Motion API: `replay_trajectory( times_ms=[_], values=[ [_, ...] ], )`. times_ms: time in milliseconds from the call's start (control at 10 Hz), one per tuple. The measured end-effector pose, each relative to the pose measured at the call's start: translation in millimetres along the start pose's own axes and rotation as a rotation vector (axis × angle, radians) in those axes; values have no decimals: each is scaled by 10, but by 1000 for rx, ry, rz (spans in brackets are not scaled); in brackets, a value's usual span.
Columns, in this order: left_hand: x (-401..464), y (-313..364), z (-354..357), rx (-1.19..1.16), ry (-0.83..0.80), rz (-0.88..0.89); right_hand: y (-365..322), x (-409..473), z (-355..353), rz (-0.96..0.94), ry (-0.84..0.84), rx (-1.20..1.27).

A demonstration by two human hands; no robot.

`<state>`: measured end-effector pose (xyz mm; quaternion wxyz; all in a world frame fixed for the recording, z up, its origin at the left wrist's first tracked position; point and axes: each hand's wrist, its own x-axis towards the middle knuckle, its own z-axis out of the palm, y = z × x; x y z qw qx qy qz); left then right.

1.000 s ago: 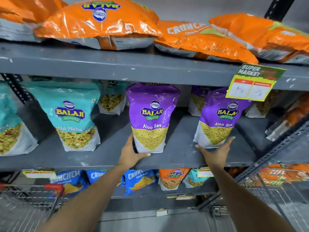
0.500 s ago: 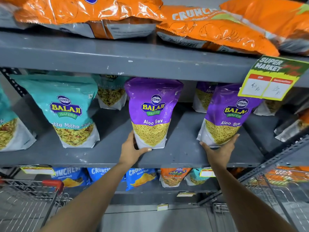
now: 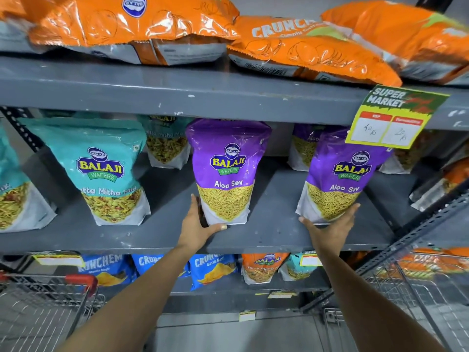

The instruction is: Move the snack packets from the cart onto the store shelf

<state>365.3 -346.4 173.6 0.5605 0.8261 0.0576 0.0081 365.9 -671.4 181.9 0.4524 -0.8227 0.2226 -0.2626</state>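
Note:
Two purple Aloo Sev packets stand upright on the grey middle shelf (image 3: 274, 224). My left hand (image 3: 196, 224) grips the bottom left corner of the centre purple packet (image 3: 225, 171), thumb under its base. My right hand (image 3: 330, 228) cups the base of the right purple packet (image 3: 342, 174), which leans a little to the left. A wire cart (image 3: 38, 308) with a red handle is at the lower left; no packets show in the part I see.
Teal Balaji packets (image 3: 101, 168) stand left of the purple ones, with more packets behind. Orange bags (image 3: 132, 24) lie on the top shelf. A price tag (image 3: 390, 118) hangs at the right. Blue and orange packets fill the lower shelf (image 3: 213, 270). A second wire cart (image 3: 418, 288) is at right.
Both hands have stayed on the bases of the two purple packets. The view has shifted closer and slightly up; the packets sit a little further back on the shelf.

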Motion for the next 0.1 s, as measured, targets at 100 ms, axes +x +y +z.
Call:
replay_trajectory(
  times_ms=[100],
  values=[
    [-201,6,-17,-11,97,-15,-140,-148,-46,57,93,81]
  ],
)
